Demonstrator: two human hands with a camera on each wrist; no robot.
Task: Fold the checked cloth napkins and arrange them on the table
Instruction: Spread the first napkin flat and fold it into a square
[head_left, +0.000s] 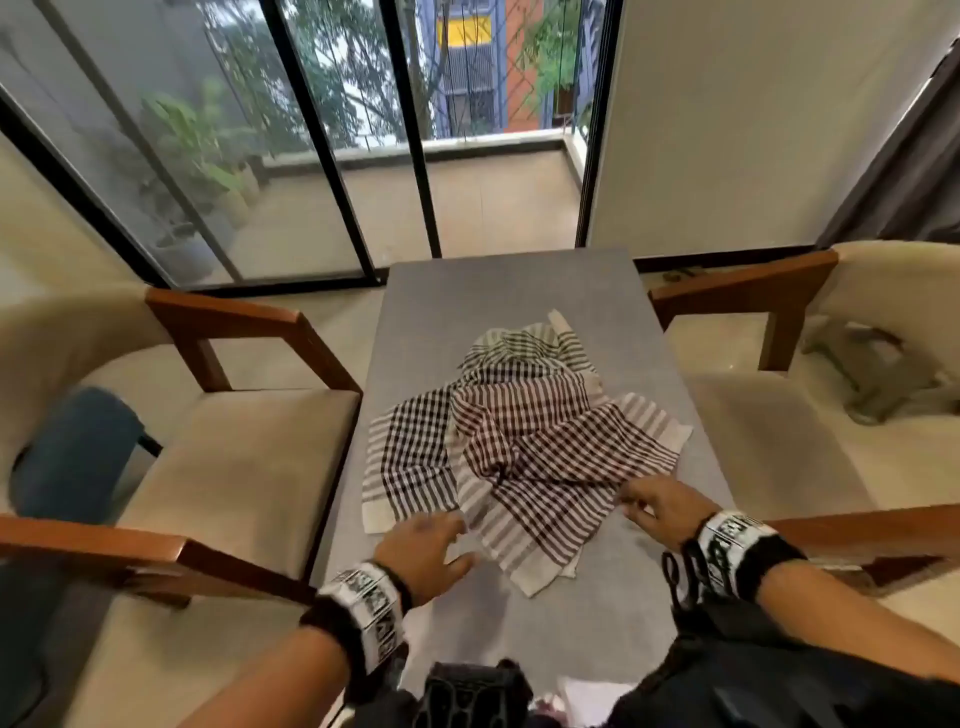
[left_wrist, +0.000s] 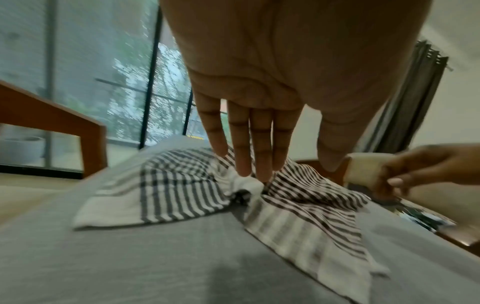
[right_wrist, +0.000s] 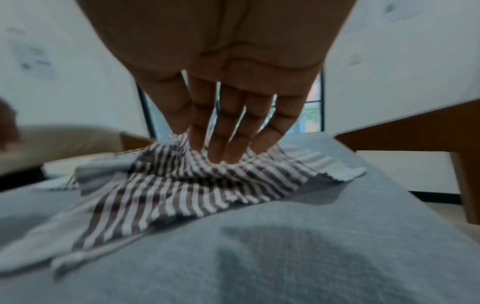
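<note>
each bare forearm ends in a black fuzzy wrist strap bearing a white band printed with black square markings, one at the left hand (head_left: 423, 543), one at the right hand (head_left: 662, 506); a thin black cord loops beside the right strap.

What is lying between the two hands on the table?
Between the left hand and the right hand lies the near corner of the brown checked napkin, rumpled on the grey table. The head view shows it.

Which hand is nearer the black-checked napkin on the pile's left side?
Left. The left hand hovers just off the black-checked napkin; the right hand is across the pile, on the brown-checked napkin.
</note>
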